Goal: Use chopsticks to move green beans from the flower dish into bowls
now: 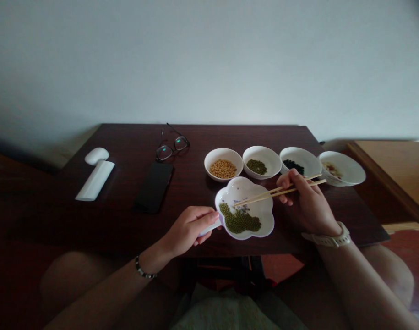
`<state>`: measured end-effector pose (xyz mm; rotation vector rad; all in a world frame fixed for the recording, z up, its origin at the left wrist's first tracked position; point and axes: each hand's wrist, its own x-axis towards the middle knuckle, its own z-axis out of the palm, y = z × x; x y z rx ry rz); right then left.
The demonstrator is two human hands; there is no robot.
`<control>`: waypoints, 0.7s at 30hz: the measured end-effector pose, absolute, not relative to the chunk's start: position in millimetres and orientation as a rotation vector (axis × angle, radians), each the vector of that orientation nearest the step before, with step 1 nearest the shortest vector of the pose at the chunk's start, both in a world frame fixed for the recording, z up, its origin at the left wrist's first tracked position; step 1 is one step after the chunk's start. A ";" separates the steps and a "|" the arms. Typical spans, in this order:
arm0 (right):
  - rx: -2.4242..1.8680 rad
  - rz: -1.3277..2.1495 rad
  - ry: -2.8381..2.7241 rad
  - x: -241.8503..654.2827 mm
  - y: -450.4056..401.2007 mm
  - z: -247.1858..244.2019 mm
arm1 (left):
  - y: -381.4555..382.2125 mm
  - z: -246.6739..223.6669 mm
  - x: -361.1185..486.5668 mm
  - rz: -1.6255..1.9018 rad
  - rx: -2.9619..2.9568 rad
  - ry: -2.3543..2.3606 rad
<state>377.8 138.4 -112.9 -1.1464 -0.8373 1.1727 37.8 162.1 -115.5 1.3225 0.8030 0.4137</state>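
Observation:
My left hand (195,225) grips the short handle of a white flower-shaped dish (262,208), which looks slightly tilted. Green mung beans (240,222) are gathered along the dish's lower left side. Between the fingers of my right hand (308,201) is a pair of wooden chopsticks (264,196), their tips inside the dish near the beans. Just beyond stand a white bowl of yellow soybeans (223,168), a bowl of green beans (256,166), a bowl of black beans (293,166) and a bowl with pale and reddish pieces (332,169) that I cannot make out clearly.
A dark wooden table (192,183) carries everything, with a pale wall behind it. On its left side lie eyeglasses (172,148), a black phone (155,188) and a white device with a rounded head (95,180). A lighter wooden surface (398,169) stands at the right.

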 end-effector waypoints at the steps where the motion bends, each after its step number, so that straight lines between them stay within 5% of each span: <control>1: -1.152 1.166 -0.836 378.8 138.5 -112.6 | 162.0 -115.7 37.5 0.413 1.323 0.804; 21: -1.169 1.233 -0.883 376.4 138.5 -110.1 | 162.7 -113.5 39.5 0.404 1.335 0.818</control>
